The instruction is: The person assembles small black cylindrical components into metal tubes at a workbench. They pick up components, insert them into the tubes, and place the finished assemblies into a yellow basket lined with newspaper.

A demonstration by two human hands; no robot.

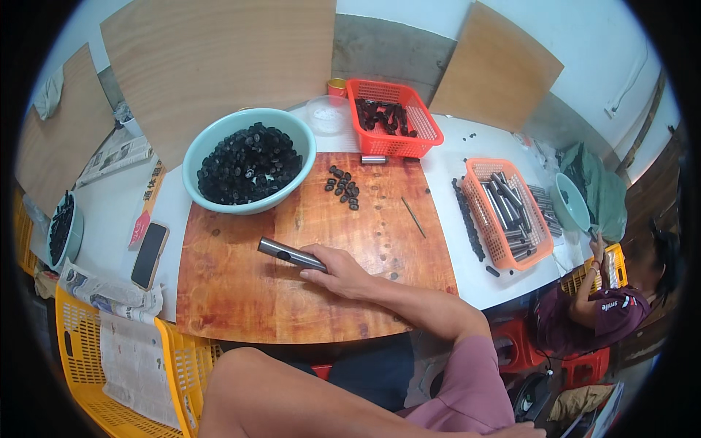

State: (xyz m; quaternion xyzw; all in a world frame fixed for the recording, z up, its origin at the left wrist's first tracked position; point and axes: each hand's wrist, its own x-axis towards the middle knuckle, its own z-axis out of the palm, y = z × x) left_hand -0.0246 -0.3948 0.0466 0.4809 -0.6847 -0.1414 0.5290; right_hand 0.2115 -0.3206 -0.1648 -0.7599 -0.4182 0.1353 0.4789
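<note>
My right hand (339,273) is closed around one end of a shiny metal tube (274,250), held tilted over the brown wooden board (241,306). A dark oval hole shows in the tube's side. My left forearm crosses low in front of my body toward the right. Only part of my left hand (520,431) shows at the lower edge, its fingers mostly cut off. Beyond the tube, several small black oval pieces (343,188) lie loose on the board. A thin stick (413,217) rests to their right.
A light-blue basin (191,171) of black pieces stands at the board's far left. A red basket (431,139) holds dark parts, and an orange basket (544,244) holds metal tubes. A phone (150,254) lies left, above a yellow crate (80,350). Another person (595,314) sits at right.
</note>
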